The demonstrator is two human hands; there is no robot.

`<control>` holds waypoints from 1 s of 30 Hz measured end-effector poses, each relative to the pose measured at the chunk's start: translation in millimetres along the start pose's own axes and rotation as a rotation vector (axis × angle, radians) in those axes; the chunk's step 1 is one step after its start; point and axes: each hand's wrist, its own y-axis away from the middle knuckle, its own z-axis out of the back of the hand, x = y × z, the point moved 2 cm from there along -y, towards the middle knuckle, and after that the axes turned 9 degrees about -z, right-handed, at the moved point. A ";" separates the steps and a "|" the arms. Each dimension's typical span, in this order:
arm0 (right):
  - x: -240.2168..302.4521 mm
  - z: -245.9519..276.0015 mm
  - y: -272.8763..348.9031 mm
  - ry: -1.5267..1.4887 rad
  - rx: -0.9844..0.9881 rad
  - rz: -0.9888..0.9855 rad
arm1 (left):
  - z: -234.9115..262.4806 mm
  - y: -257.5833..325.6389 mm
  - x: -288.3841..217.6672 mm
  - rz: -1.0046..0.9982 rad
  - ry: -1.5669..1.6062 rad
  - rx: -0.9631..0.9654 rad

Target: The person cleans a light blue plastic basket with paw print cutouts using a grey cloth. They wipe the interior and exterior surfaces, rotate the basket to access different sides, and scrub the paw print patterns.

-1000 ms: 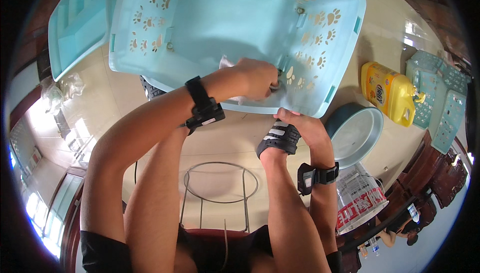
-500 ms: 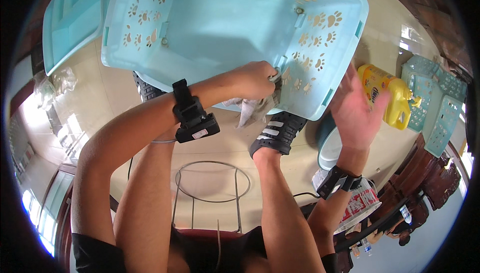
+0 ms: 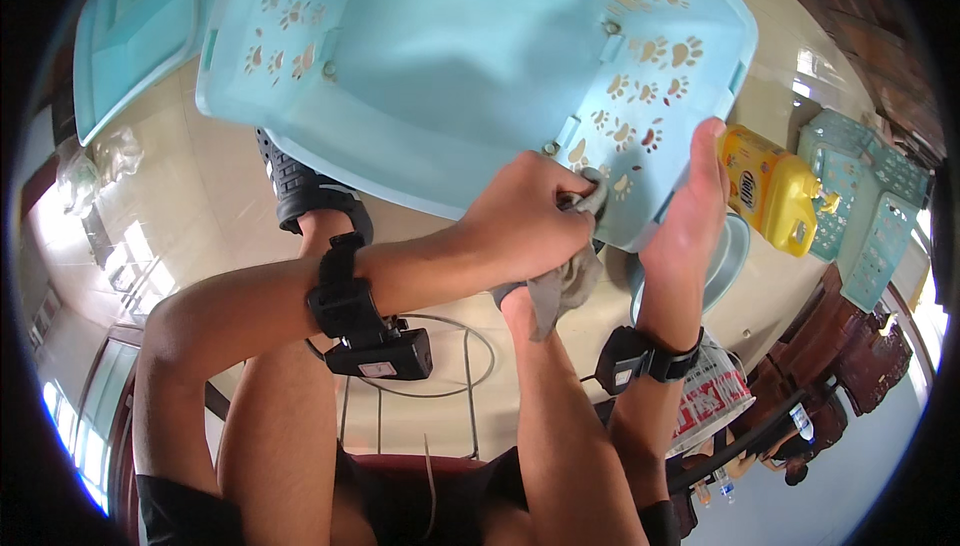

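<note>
Cloth (image 3: 568, 286) fills clenched left hand (image 3: 530, 218); right hand (image 3: 688, 216) upright at basket rim (image 3: 746, 46), grip unclear.

Wide fisheye on person's head, left of side-by-side pair, looking steeply down. Left hand (image 3: 530, 218) mid-frame, right hand (image 3: 690, 208) right of centre, both close; basket (image 3: 450, 76) near, cut by top edge; floor (image 3: 200, 186) farther below; lines bend toward rim.

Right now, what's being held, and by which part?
The left hand grips a crumpled grey cloth by its upper part. The right hand is at the right edge of the pale-blue plastic basket; whether it grips is unclear.
</note>
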 end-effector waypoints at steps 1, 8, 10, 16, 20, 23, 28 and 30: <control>0.0 3.3 3.7 -0.025 -0.035 0.001 | -4.5 4.6 -1.4 -0.079 -0.054 -0.039; -16.0 33.9 9.6 -0.158 -0.249 0.013 | -10.9 -12.3 49.3 -0.155 -0.280 0.043; -18.4 26.6 15.0 -0.192 -0.207 0.001 | -1.5 -11.5 42.2 -0.070 -0.340 0.046; -35.8 9.3 22.2 -0.291 -0.062 -0.004 | -2.3 -15.4 49.3 -0.059 -0.529 0.049; -37.9 2.8 18.1 -0.332 -0.054 0.028 | 3.8 -10.0 40.4 -0.018 -0.408 0.059; -34.1 -0.8 16.5 -0.319 -0.041 0.009 | -2.0 -10.8 41.8 -0.041 -0.400 0.059; -36.6 1.9 8.7 -0.407 -0.067 0.038 | -8.7 -1.6 30.9 -0.301 -0.243 -0.021; -37.7 -0.9 9.5 -0.431 -0.036 0.040 | -2.8 1.2 29.5 -0.326 -0.368 -0.049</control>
